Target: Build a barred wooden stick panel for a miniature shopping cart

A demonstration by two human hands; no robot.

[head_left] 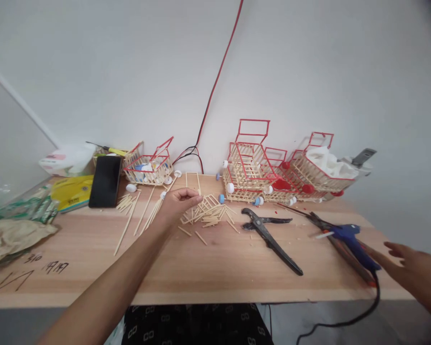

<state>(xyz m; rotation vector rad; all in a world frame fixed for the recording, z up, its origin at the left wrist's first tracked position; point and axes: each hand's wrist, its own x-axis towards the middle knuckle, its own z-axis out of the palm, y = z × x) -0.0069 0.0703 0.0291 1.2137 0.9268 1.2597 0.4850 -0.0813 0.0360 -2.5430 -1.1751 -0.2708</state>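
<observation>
My left hand (181,202) is pinched, thumb against fingers, over the left side of a heap of short wooden sticks (213,214). At its fingertips is a small rectangular stick frame (192,173), whose lower end the hand partly hides. Another stick frame (211,199) lies on the heap. On the far right, my right hand (413,263) has its fingers apart, index finger reaching close to the handle of a blue glue gun (355,242). Whether that finger touches it I cannot tell. A white glue stick (324,234) pokes out near the gun.
Black-handled cutters (269,235) lie mid-table, with another pliers-like tool (348,258) under the glue gun. Red-trimmed miniature stick carts (249,167) stand along the wall; one cart (149,170) is at left. A phone (106,182) leans by a yellow packet (73,191). The gun's cord (345,327) hangs off the edge.
</observation>
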